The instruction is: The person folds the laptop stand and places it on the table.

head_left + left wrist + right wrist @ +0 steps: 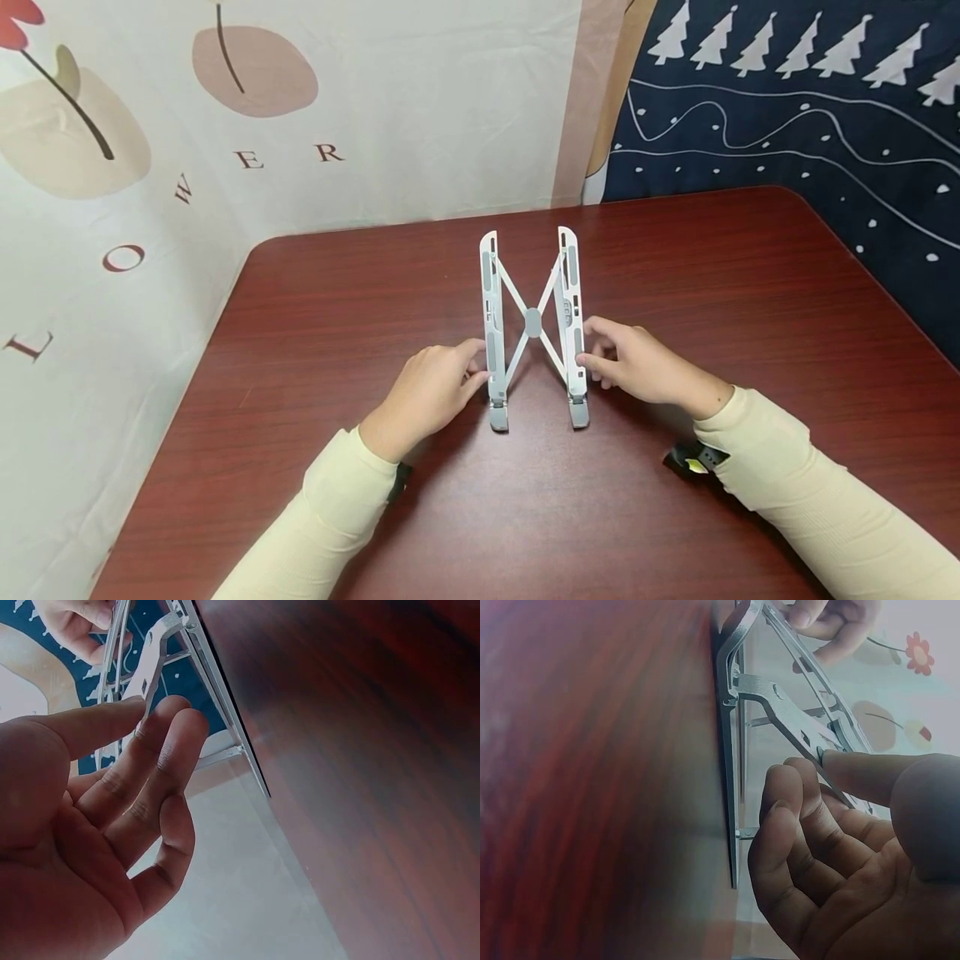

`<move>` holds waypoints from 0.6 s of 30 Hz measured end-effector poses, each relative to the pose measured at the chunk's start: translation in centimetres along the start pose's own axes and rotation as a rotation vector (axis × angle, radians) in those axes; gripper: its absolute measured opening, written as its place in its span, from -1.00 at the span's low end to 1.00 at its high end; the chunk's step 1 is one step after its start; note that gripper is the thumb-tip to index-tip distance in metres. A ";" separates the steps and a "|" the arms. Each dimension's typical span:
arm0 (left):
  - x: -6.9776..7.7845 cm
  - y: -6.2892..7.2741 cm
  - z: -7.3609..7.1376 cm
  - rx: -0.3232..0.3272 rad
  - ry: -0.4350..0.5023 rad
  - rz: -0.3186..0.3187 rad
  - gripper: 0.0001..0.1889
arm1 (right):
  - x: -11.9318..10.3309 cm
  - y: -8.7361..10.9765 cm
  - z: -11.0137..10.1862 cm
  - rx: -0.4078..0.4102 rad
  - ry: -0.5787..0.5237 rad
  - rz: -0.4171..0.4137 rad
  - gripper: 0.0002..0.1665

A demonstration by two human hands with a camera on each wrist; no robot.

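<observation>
A silver folding laptop stand (533,322) stands unfolded on the table, its two long rails joined by an X-shaped brace with a grey hub. The short front hooks point toward me. My left hand (431,387) pinches the lower part of the left rail between thumb and fingers. On the opposite side, my right hand (637,362) pinches the right rail, thumb on its face. In the left wrist view the thumb tip meets the rail (154,656), with the other fingers curved beside it. The right wrist view shows the stand's hinged side arm (780,712) close to the fingertips.
The dark red wooden table (337,283) extends around the stand. A pale cloth with letters and flowers (450,108) hangs behind and at left; a navy cloth with white trees (750,125) hangs at right. Dark wrist straps (686,460) show at the sleeves.
</observation>
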State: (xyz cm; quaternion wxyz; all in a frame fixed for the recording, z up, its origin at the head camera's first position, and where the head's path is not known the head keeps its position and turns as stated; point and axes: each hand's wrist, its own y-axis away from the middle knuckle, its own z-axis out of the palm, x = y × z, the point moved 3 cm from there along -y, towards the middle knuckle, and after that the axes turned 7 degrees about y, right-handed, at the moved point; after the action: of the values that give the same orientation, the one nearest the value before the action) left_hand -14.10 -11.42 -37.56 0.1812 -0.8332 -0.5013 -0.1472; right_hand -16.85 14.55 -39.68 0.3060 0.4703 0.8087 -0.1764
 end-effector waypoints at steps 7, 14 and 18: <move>0.2 0.1 -0.1 -0.003 0.002 -0.006 -0.70 | -0.1 0.0 0.1 0.003 0.003 -0.008 -0.81; 0.3 0.1 0.0 -0.003 -0.003 0.003 -0.70 | -0.2 0.0 0.1 0.003 0.012 -0.014 -0.81; 0.3 0.1 0.2 -0.003 -0.004 0.010 -0.70 | -0.2 0.1 0.1 0.005 0.014 -0.017 -0.81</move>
State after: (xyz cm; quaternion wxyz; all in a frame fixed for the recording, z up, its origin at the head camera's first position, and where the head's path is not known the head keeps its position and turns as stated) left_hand -13.89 -11.16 -37.61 0.1797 -0.8363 -0.4972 -0.1453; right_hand -16.67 14.42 -39.66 0.2978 0.4652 0.8144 -0.1778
